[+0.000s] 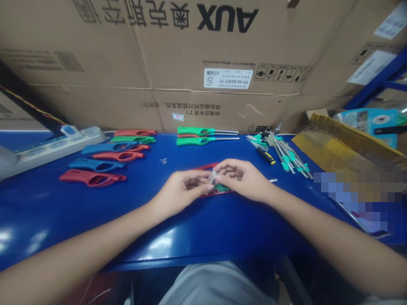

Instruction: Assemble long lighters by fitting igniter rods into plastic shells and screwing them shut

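Head view: the fingers of the left hand [182, 190] and the fingers of the right hand [246, 178] are closed in a thumb-and-finger pinch on a small pale part [213, 176], located between the two hands over the near-middle of the blue tabletop [95, 228]; the exact shape of this part is blurred; directly beneath the hands lies a red casing [208, 165], partly hidden, with a green piece [221, 187] showing inside its outline; a metal tube [272, 181] projects to the right of the right hand.

Left side of the tabletop: red, green, blue and orange handle shells [110, 148] lie in a staggered column beside a white power strip [60, 145]; small pins [163, 161] lie loose between the shells and the hands.

Rear centre: green and red handles with metal rods [195, 141] lie side by side before a cardboard box [152, 63]; right of these are a yellow-and-black screwdriver [266, 156], a pile of metal tubes with green fittings [290, 156] and a yellow-taped carton [343, 148].
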`<action>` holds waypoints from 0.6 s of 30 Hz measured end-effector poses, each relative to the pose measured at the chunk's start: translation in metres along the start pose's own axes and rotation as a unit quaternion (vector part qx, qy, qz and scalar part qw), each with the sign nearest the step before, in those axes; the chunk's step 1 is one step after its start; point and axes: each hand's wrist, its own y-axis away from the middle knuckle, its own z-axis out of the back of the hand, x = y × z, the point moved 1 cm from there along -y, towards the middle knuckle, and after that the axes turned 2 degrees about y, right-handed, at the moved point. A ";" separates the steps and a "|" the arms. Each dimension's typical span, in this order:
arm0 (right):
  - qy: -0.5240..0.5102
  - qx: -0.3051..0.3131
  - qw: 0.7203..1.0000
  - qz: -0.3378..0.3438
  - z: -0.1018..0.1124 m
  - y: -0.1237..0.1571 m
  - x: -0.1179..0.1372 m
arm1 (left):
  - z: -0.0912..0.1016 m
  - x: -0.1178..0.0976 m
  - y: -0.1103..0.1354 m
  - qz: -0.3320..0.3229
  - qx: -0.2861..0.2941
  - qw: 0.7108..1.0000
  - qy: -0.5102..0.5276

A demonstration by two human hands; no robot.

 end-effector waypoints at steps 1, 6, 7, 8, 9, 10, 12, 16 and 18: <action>0.044 -0.010 0.999 0.020 0.004 0.000 -0.001 | 0.001 -0.001 -0.001 0.006 -0.007 1.000 0.008; 0.273 0.033 0.950 0.146 0.010 0.006 -0.001 | 0.005 -0.006 -0.004 0.037 -0.049 0.997 0.039; 0.298 0.052 0.941 0.154 0.009 0.007 -0.001 | 0.005 -0.008 -0.004 0.046 -0.054 0.997 0.039; 0.318 0.069 0.933 0.154 0.007 0.008 -0.001 | 0.004 -0.009 -0.004 0.055 -0.057 0.996 0.038; 0.335 0.081 0.927 0.150 0.006 0.008 -0.001 | 0.004 -0.011 -0.003 0.063 -0.057 0.996 0.036; 0.349 0.089 0.921 0.145 0.005 0.009 -0.001 | 0.003 -0.012 -0.003 0.069 -0.058 0.995 0.034; 0.364 0.096 0.915 0.144 0.003 0.008 -0.002 | 0.002 -0.014 -0.002 0.076 -0.059 0.995 0.027; 0.327 0.086 0.928 0.153 0.004 0.006 -0.003 | 0.003 -0.013 -0.002 0.076 -0.049 0.996 0.025; 0.287 0.074 0.943 0.151 0.004 0.004 -0.003 | 0.003 -0.012 -0.002 0.079 -0.038 0.996 0.018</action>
